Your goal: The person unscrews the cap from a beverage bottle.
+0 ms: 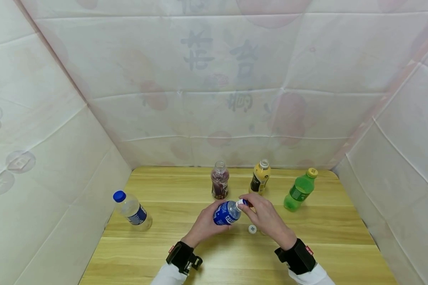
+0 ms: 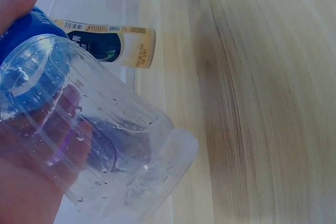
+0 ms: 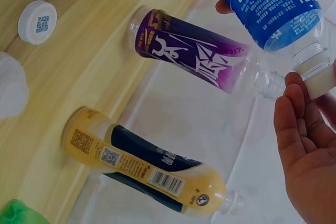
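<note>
Head view first: the counter (image 1: 121, 257) is light wood-grain, boxed in by pale hanging sheets (image 1: 214, 63) with faint printed characters, folds showing everywhere. Two forearms come in from the bottom edge, white sleeves (image 1: 169, 275) with black wristbands (image 1: 295, 256). The left hand (image 1: 205, 223) is wrapped round a blue-labelled Pocari Sweat bottle (image 1: 224, 214), held tilted above the front-middle of the counter with its neck to the right. The right hand (image 1: 265, 215) pinches a white-and-blue cap (image 1: 242, 202) at its mouth. Bottle count is five: that one, a clear one with a blue cap (image 1: 133, 211) off left, an open purple one (image 1: 220, 182) and an open yellow one (image 1: 260, 177) at the back, plus a green one with a yellow cap (image 1: 300, 190) on the right. One loose white cap (image 1: 252, 229) lies near the hands.

Left wrist: mostly the held bottle's clear, droplet-speckled lower half, thumb over the label, fingers visible through the plastic.

Right wrist: thumb and fingertips close on the cap at the bottle's neck, can't tell if it's threaded on. Purple and yellow bottles stand nearby. Some whitish thing (image 3: 9, 85) is cut off at the edge, no clue what.
</note>
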`<state>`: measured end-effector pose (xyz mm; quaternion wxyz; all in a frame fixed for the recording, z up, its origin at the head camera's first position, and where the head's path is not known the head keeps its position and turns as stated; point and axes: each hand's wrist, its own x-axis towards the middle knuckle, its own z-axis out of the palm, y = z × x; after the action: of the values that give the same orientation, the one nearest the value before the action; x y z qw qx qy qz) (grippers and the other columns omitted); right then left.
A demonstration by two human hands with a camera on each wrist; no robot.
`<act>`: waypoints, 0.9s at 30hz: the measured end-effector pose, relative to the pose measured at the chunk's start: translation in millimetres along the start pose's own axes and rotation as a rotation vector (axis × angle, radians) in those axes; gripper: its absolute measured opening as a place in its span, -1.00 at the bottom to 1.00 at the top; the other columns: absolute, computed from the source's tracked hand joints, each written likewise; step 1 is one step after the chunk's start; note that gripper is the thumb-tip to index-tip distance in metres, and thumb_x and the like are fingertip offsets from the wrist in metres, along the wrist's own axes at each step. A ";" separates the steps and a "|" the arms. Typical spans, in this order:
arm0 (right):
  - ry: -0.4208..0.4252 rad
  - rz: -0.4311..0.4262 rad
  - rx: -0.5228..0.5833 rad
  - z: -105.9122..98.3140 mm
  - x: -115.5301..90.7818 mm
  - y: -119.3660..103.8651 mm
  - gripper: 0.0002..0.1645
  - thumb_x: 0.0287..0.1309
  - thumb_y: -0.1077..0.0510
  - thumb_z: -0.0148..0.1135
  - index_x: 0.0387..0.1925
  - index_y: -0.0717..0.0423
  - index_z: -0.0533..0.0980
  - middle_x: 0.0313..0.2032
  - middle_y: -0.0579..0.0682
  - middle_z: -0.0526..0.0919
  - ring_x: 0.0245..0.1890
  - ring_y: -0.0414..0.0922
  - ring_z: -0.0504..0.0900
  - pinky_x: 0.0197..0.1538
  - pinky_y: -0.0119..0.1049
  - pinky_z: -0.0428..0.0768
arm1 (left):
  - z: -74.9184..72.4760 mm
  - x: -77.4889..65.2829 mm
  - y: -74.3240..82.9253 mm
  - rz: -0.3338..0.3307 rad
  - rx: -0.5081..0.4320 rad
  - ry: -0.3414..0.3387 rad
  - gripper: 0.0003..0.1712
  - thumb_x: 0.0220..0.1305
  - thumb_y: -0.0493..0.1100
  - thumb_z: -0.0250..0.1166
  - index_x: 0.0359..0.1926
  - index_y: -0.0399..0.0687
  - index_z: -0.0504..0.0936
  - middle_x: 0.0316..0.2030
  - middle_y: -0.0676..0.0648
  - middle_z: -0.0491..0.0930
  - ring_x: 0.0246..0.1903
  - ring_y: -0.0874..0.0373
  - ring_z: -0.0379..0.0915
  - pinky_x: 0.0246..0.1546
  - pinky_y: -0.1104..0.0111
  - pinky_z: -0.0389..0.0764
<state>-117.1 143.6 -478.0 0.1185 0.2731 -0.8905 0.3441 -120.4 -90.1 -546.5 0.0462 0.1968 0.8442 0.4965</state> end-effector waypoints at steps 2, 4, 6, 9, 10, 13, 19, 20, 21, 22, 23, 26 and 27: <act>0.007 -0.037 -0.001 -0.6 -0.2 0.7 -0.68 0.41 0.10 0.32 0.09 0.15 0.63 -0.13 -0.06 0.70 -0.24 -0.23 0.66 -0.23 -0.34 0.68 | -0.8 -0.1 0.2 -0.004 -0.015 -0.007 -0.07 0.02 -0.12 0.65 0.41 0.00 0.43 0.18 -0.10 0.61 0.09 -0.04 0.57 0.09 0.04 0.60; 0.013 -0.066 -0.004 -0.7 -0.5 1.7 -0.67 0.40 0.12 0.32 0.12 0.14 0.63 -0.13 -0.07 0.70 -0.24 -0.24 0.64 -0.23 -0.33 0.68 | -1.5 0.1 -0.1 -0.004 -0.022 -0.014 -0.07 0.02 -0.10 0.65 0.41 0.02 0.43 0.18 -0.10 0.60 0.09 -0.04 0.57 0.09 0.06 0.60; 0.022 -0.093 -0.006 -0.7 -0.8 3.0 -0.64 0.38 0.14 0.34 0.15 0.15 0.63 -0.14 -0.06 0.70 -0.23 -0.23 0.65 -0.23 -0.31 0.68 | -2.2 0.3 -0.3 -0.001 -0.028 -0.018 -0.07 0.03 -0.05 0.64 0.41 0.02 0.42 0.18 -0.11 0.60 0.09 -0.04 0.57 0.08 0.07 0.60; 0.039 -0.133 -0.009 -0.5 -0.7 4.6 -0.60 0.34 0.18 0.37 0.18 0.16 0.62 -0.13 -0.04 0.73 -0.21 -0.20 0.69 -0.21 -0.29 0.71 | -3.2 0.8 -0.9 0.003 -0.029 -0.021 -0.06 0.03 0.00 0.64 0.41 0.01 0.42 0.17 -0.11 0.61 0.08 -0.04 0.58 0.06 0.09 0.61; 0.044 -0.146 -0.008 -0.5 -0.5 5.0 -0.58 0.33 0.20 0.38 0.19 0.17 0.62 -0.11 -0.02 0.73 -0.20 -0.18 0.70 -0.21 -0.28 0.72 | -3.5 0.6 -0.8 0.001 -0.035 -0.021 -0.06 0.03 0.00 0.64 0.41 0.01 0.42 0.17 -0.11 0.61 0.08 -0.04 0.58 0.06 0.09 0.61; 0.053 -0.182 -0.012 -1.0 0.2 5.8 -0.56 0.29 0.23 0.40 0.19 0.21 0.62 -0.06 0.03 0.75 -0.13 -0.09 0.74 -0.08 -0.15 0.75 | -3.8 0.8 -2.0 0.003 -0.034 -0.020 -0.06 0.03 0.01 0.64 0.41 0.02 0.42 0.16 -0.10 0.61 0.07 -0.02 0.58 0.05 0.10 0.62; 0.018 -0.208 0.002 -3.5 1.7 5.4 -0.56 0.30 0.28 0.38 0.19 0.24 0.61 0.07 0.13 0.71 0.05 0.05 0.72 0.25 0.15 0.55 | -3.6 0.5 -3.9 0.004 -0.050 -0.020 -0.06 0.02 0.00 0.65 0.41 0.06 0.42 0.17 -0.09 0.61 0.08 -0.02 0.57 0.06 0.09 0.61; 0.010 -0.210 0.008 -3.9 1.8 5.1 -0.56 0.30 0.28 0.37 0.20 0.24 0.60 0.09 0.14 0.70 0.07 0.06 0.71 0.24 0.14 0.57 | -3.7 0.6 -4.0 0.005 -0.051 -0.020 -0.06 0.02 0.00 0.65 0.41 0.07 0.42 0.17 -0.09 0.61 0.08 -0.03 0.57 0.06 0.09 0.61; 0.007 -0.213 0.009 -4.1 1.7 5.1 -0.56 0.31 0.30 0.36 0.20 0.25 0.60 0.10 0.14 0.70 0.08 0.08 0.70 0.22 0.14 0.59 | -3.7 0.9 -4.2 0.006 -0.049 -0.020 -0.06 0.02 0.01 0.65 0.41 0.07 0.42 0.17 -0.09 0.61 0.08 -0.02 0.57 0.05 0.09 0.61; 0.003 -0.214 0.010 -4.4 1.7 4.9 -0.56 0.31 0.30 0.36 0.20 0.25 0.59 0.10 0.15 0.69 0.09 0.09 0.69 0.20 0.12 0.61 | -3.8 1.0 -4.2 0.005 -0.050 -0.021 -0.06 0.02 0.01 0.65 0.42 0.07 0.42 0.17 -0.09 0.61 0.08 -0.02 0.57 0.05 0.09 0.61; 0.001 -0.215 0.009 -4.5 1.5 4.8 -0.55 0.31 0.31 0.36 0.21 0.25 0.59 0.11 0.16 0.69 0.11 0.10 0.68 0.18 0.09 0.63 | -3.8 1.1 -4.3 0.004 -0.051 -0.021 -0.06 0.02 0.01 0.65 0.41 0.07 0.42 0.17 -0.09 0.61 0.08 -0.02 0.57 0.05 0.09 0.61; 0.004 -0.228 0.002 -3.8 1.1 5.1 -0.54 0.29 0.33 0.36 0.21 0.28 0.57 0.12 0.19 0.68 0.13 0.14 0.66 0.12 0.06 0.67 | -4.1 1.5 -3.9 -0.002 -0.057 -0.024 -0.06 0.03 0.01 0.64 0.42 0.05 0.42 0.17 -0.09 0.61 0.08 -0.01 0.57 0.06 0.08 0.61; 0.008 -0.233 -0.002 -3.4 1.0 5.3 -0.53 0.28 0.34 0.37 0.21 0.29 0.57 0.13 0.20 0.67 0.13 0.15 0.66 0.13 0.07 0.67 | -4.1 1.5 -4.0 -0.004 -0.060 -0.024 -0.06 0.03 0.01 0.64 0.42 0.04 0.42 0.17 -0.10 0.61 0.08 -0.02 0.57 0.06 0.08 0.61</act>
<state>-120.9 148.7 -478.0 0.1613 0.3736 -0.8525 0.3282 -124.0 -94.5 -547.7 0.0631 0.1998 0.8286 0.5191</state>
